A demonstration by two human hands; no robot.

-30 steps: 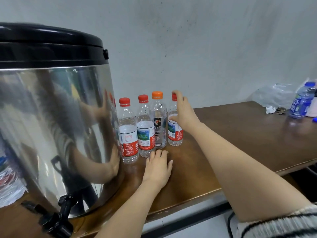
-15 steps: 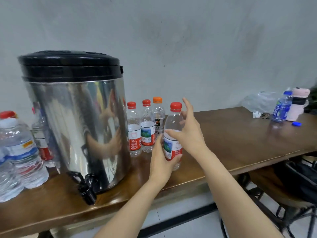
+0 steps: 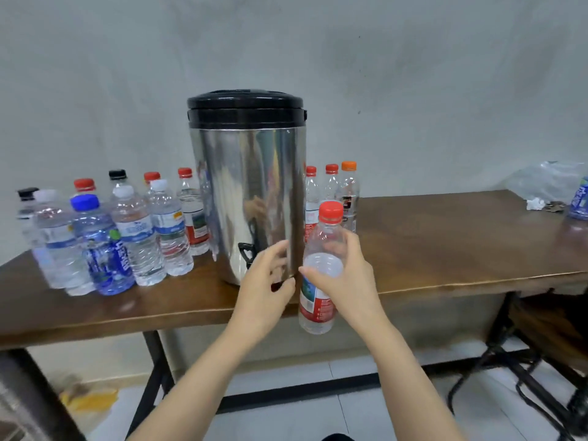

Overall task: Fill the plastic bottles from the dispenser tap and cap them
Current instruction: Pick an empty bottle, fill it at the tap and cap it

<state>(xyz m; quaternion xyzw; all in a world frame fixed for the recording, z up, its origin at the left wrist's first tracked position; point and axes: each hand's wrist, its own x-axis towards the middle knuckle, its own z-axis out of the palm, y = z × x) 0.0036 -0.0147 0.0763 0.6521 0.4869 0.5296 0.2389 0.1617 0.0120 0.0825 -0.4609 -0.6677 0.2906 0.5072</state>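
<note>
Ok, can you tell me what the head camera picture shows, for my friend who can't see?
A person's right hand grips a red-capped plastic bottle in front of a shiny steel dispenser on a wooden table, the left hand open beside it. More capped bottles stand on both sides of the dispenser.

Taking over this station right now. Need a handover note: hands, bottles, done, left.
Right hand: grip on a red-capped bottle, held in front of the table edge, cap on.
Left hand: loosely curled beside it, near the tap, holding nothing.
Three capped bottles stand right of the dispenser, a cluster of bottles left of it.
Done: one bottle picked up. Left: uncap, fill at tap, recap, then the rest.
</note>
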